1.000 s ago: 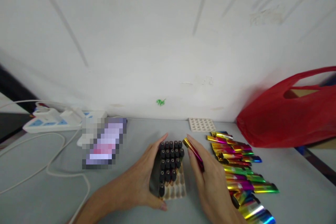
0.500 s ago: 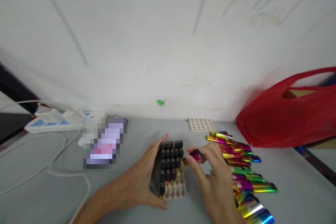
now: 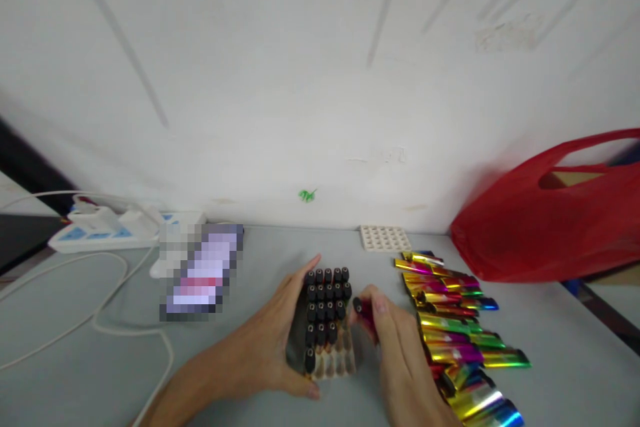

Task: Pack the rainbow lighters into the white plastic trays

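Note:
A pale slotted tray (image 3: 336,364) holds rows of upright tubes with black ends (image 3: 320,311), each end with a small ring on top. Its near right slots are bare. Around the tray's left side wraps my left hand (image 3: 273,340), thumb at the near edge and fingers at the far left. Just right of the tray, my right hand (image 3: 403,343) pinches a shiny dark-red tube (image 3: 367,312) with a black end turned up. The lower part of that tube is hidden by the fingers. Loose metallic tubes (image 3: 463,350) in many colours lie right of this hand.
A second pale tray (image 3: 385,238) lies by the wall. At the right stands a red bag (image 3: 540,227). A phone with a blurred screen (image 3: 205,270) and a white power strip (image 3: 125,230) are at the left, with a white cable (image 3: 165,347) looping over the table.
My right hand has turned the tube from a slant to nearly upright, its black end now on the tray side. The left hand and the tray have stayed put.

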### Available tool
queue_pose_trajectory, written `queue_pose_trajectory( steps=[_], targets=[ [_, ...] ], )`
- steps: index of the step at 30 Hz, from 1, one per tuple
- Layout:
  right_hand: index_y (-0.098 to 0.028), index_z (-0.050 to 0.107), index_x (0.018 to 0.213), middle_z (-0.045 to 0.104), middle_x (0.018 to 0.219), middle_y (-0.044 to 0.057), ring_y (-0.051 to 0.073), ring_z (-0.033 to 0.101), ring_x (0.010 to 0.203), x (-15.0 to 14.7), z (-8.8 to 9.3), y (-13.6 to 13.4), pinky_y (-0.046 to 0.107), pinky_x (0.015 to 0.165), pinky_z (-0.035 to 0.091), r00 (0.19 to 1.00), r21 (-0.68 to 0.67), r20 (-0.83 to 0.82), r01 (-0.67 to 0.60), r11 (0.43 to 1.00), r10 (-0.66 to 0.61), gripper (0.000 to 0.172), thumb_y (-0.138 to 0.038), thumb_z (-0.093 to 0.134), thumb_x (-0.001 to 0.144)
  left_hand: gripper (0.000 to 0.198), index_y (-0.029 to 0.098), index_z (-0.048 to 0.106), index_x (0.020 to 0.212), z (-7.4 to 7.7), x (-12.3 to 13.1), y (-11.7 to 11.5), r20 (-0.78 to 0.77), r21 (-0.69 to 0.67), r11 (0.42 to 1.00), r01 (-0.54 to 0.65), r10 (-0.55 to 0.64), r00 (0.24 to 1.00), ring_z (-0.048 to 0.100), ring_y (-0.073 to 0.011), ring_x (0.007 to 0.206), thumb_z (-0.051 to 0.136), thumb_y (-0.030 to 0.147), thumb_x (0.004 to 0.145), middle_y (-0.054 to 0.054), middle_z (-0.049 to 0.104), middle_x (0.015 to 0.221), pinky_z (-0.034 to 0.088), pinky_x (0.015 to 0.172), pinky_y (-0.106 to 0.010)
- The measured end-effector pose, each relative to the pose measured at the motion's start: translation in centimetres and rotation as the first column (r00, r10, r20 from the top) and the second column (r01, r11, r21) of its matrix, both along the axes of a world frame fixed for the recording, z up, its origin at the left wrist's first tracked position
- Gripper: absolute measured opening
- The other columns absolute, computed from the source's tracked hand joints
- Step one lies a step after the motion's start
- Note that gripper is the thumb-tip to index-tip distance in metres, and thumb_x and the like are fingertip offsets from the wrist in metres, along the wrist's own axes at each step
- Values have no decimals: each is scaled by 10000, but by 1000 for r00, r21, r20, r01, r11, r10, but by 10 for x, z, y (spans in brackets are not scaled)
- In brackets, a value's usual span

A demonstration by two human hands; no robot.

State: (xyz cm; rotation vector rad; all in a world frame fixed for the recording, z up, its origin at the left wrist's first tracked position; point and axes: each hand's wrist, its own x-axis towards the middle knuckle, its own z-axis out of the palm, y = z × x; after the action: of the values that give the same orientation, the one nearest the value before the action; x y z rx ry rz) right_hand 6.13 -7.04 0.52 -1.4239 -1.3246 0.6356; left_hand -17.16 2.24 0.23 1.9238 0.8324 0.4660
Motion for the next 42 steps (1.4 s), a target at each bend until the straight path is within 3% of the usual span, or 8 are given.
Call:
queue_pose_trajectory(
  steps=[1,3,5,7,13,19,27,42],
  targets=[
    [-304,684,1281,735,1275,88,299,672,1157,0,1,0,393,927,575,1000,-23,-25,19,1000,-19,461,-690,540,1074,1559,335,-42,1772,0,0,0,-5,1,1000,0,0,1000,205,-459,1685,1042,502,663,-164,166,1834,104,1384,-641],
    [-289,673,1116,728,1043,54,242,680,927,0,7,6,340,783,574,990,-124,-118,-97,988,82,414,-673,518,1093,1554,340,-42,1772,1,0,0,-22,15,1000,-3,4,1000,216,-466,1680,1036,502,665,-150,168,1838,111,1385,-632],
    [-271,599,1008,635,810,-11,160,536,618,-1,12,15,275,561,457,936,-168,-301,-242,956,184,408,-645,482,1121,1557,357,-50,1770,2,0,1,-35,31,1000,4,-3,999,227,-485,1670,1033,510,662,-116,175,1842,127,1385,-622],
    [-262,571,1014,571,707,-51,125,394,515,-4,15,25,253,472,303,847,-139,-482,-329,934,227,412,-664,529,1099,1556,381,-61,1765,3,-1,1,-41,33,999,17,-15,999,240,-499,1661,1032,523,667,-88,188,1843,145,1385,-621],
    [-238,509,675,314,551,-82,108,204,503,-4,12,37,277,484,189,649,-173,-743,-421,890,163,667,-846,628,921,1563,350,-37,1765,-1,-1,2,4,13,1000,10,-10,1000,242,-466,1672,1054,480,653,-162,192,1828,117,1378,-661],
    [-258,356,584,203,522,-110,85,120,472,-1,17,36,275,460,116,486,-173,-869,-473,864,92,649,-728,693,876,1571,366,-35,1764,-1,-1,1,-4,6,1000,3,-3,1000,234,-463,1673,1061,455,642,-153,167,1835,102,1379,-667],
    [-253,364,604,191,531,-116,83,111,473,-5,13,35,252,441,121,397,-131,-914,-478,869,80,590,-636,686,916,1558,355,-29,1772,1,0,0,16,5,1000,11,-12,1000,214,-479,1675,1056,473,659,-152,164,1837,81,1381,-675],
    [-240,425,634,229,557,-115,85,104,501,-2,11,41,251,464,131,396,-113,-912,-498,860,109,619,-714,742,873,1570,350,-11,1775,4,-1,1,5,-14,1000,1,-1,1000,241,-482,1669,1058,475,632,-150,167,1841,122,1382,-655]
  ],
)
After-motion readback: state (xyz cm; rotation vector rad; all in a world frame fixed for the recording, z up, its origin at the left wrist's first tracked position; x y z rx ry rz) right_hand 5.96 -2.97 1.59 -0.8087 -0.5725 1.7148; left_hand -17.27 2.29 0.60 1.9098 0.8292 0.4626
